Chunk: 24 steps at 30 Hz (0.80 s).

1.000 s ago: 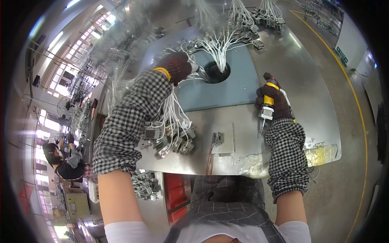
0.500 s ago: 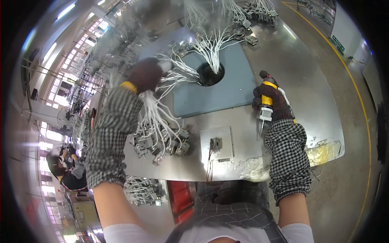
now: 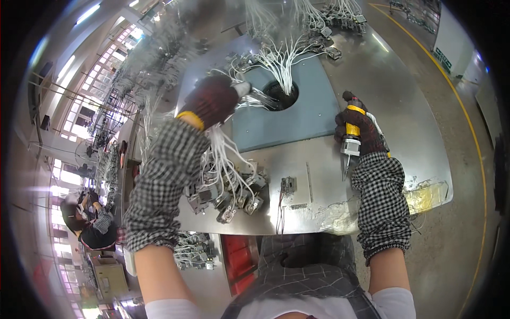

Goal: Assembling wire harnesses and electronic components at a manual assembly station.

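Note:
My left hand (image 3: 212, 101), in a dark red glove, is closed round a bundle of white wires (image 3: 220, 149) left of the blue-grey board. From below the hand the wires run down to a cluster of grey metal-and-plastic parts (image 3: 228, 194) hanging over the table. My gloved right hand (image 3: 366, 127) is wrapped round a yellow-and-black powered screwdriver (image 3: 351, 133), its bit pointing toward me. Between the hands, close to the front edge, a small grey part (image 3: 288, 185) with dark leads sits on the metal table.
Another bunch of white wires (image 3: 286, 64) comes out of the round hole (image 3: 284, 95) in the blue-grey board (image 3: 297, 122). More wired parts (image 3: 345, 21) lie at the far edge. Yellowed tape (image 3: 425, 199) covers the front right corner. A co-worker (image 3: 98, 228) sits far left.
My left hand has moved right, toward the hole, and the wire bundle with its parts has shifted right along with it. The right hand with the screwdriver is nearly unmoved.

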### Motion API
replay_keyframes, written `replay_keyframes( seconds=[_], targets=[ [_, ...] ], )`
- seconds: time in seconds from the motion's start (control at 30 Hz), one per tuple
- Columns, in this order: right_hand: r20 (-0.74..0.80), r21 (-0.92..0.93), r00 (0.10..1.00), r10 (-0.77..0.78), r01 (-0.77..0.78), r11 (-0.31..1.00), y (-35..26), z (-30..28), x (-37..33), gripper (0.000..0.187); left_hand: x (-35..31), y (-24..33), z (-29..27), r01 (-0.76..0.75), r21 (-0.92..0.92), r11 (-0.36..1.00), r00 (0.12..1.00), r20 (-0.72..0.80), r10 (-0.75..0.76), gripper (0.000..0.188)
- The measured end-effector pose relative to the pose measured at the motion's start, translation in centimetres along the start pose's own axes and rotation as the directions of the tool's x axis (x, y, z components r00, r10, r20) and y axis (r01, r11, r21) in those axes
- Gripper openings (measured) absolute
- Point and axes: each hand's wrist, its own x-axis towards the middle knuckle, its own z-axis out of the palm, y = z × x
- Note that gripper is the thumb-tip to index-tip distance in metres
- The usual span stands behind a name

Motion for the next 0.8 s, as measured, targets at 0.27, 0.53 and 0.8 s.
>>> replay_keyframes(
  seconds=[0.27, 0.53, 0.8],
  targets=[
    [0.062, 0.055, 0.997, 0.036, -0.04, 0.998, -0.3, 1.1, 0.5, 0.072, 9.2, -1.4, 12.4, -0.32, 0.027, 0.947, 0.943, 0.103, 0.316, 0.05],
    [-0.053, 0.111, 0.997, 0.051, -0.044, 0.993, -0.7, 1.2, -1.1, 0.069, 6.5, 3.2, 12.6, 0.019, 0.103, 0.995, 0.964, 0.261, -0.045, 0.059],
    [-0.074, -0.02, 0.997, 0.021, -0.022, 1.0, -0.1, 1.3, -0.5, 0.076, 6.2, 1.2, 13.8, -0.116, 0.199, 0.973, 0.982, 0.169, 0.083, 0.049]
  ],
)
